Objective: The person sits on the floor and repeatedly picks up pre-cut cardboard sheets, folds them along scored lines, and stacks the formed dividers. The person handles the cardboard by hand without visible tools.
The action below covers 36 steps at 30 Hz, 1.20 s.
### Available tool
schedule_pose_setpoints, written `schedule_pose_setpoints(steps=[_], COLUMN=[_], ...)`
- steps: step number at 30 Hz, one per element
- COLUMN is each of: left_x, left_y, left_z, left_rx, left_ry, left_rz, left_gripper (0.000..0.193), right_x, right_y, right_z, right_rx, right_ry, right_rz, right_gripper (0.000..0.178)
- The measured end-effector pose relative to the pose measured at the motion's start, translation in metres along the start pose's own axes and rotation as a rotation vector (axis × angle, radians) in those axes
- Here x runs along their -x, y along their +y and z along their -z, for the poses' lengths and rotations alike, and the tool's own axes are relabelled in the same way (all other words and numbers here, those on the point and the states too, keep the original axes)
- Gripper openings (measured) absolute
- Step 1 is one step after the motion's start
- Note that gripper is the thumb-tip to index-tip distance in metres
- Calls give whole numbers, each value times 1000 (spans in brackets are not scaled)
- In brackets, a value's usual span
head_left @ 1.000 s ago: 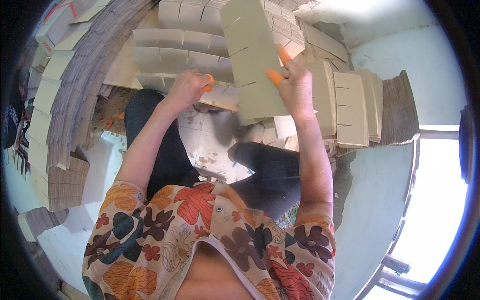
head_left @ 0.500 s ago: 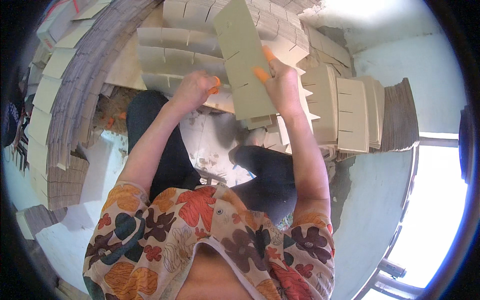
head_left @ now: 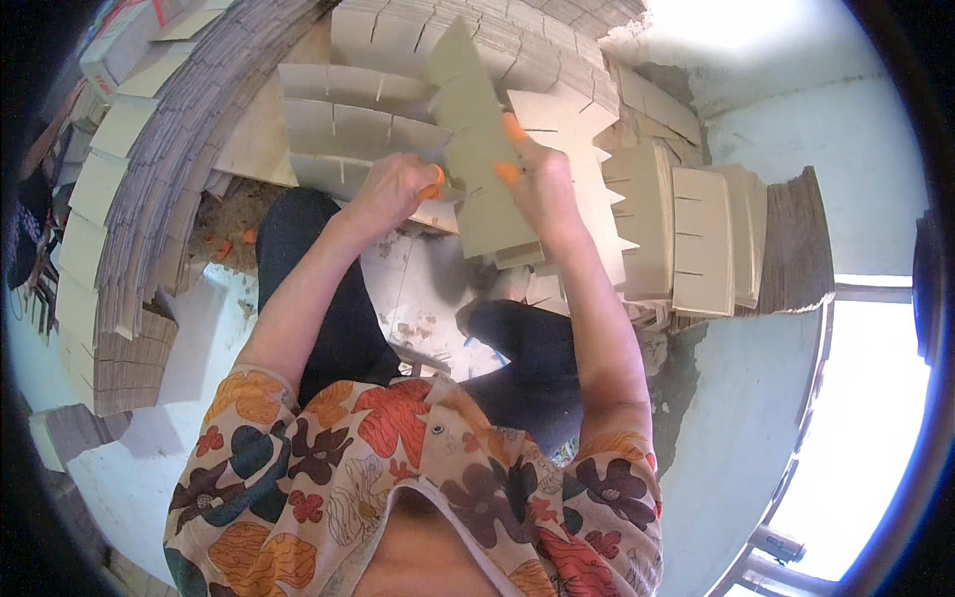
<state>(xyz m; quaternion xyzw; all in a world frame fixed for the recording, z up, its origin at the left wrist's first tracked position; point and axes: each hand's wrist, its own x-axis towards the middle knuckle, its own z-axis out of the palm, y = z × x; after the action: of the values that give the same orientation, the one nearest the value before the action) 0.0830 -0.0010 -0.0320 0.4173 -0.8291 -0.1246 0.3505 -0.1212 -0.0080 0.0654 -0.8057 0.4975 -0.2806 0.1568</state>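
Observation:
My right hand point(head_left: 545, 189) is closed on a long flat cardboard divider point(head_left: 473, 214) with short slots cut in it. Orange finger covers show on its thumb and a finger, and the divider stands tilted, its top leaning left. My left hand point(head_left: 390, 194) is curled closed just left of that divider, with an orange cover on one fingertip. What its fingers pinch, if anything, is hidden. Beyond it, several slotted cardboard strips point(head_left: 370, 129) stand in spaced rows. Light cardboard pieces with pointed ends point(head_left: 587, 164) stand behind my right hand.
A long curved stack of cardboard point(head_left: 189, 119) runs along the left. More slotted cardboard point(head_left: 701, 239) is packed at the right by a pale blue wall point(head_left: 796, 139). Stacked cardboard point(head_left: 477, 40) fills the far side. My dark-trousered legs point(head_left: 308, 269) are bent below my hands.
My right hand has shifted slightly left and down, and the divider has turned and dropped a little. More of the light cardboard behind it shows. My left hand has moved slightly right and down.

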Motion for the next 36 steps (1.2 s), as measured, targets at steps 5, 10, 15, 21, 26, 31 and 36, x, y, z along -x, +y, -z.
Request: schedule_pose_setpoints(steps=[5, 10, 15, 21, 26, 31, 36], left_x=[-5, -3, -6, -4, -6, -4, -3], left_y=[3, -1, 11, 5, 7, 6, 8], left_z=[3, 1, 8, 3, 3, 5, 5], left_rx=[1, 39, 56, 22, -18, -3, 18], left_ry=[-26, -31, -5, 1, -15, -7, -19], left_rz=[33, 65, 48, 32, 47, 40, 75], left_gripper=[13, 14, 16, 19, 19, 18, 19], right_x=[-4, -2, 32, 69, 70, 69, 75], right_y=[4, -11, 60, 111, 130, 141, 136], right_z=[-34, -18, 31, 77, 90, 91, 106], right_rx=[258, 387, 563, 399, -11, -323, -397], right_ry=[-361, -228, 430, 32, -47, 20, 126], right_rz=[-80, -111, -67, -615, -710, -801, -821], right_gripper=[25, 20, 27, 79, 59, 28, 21])
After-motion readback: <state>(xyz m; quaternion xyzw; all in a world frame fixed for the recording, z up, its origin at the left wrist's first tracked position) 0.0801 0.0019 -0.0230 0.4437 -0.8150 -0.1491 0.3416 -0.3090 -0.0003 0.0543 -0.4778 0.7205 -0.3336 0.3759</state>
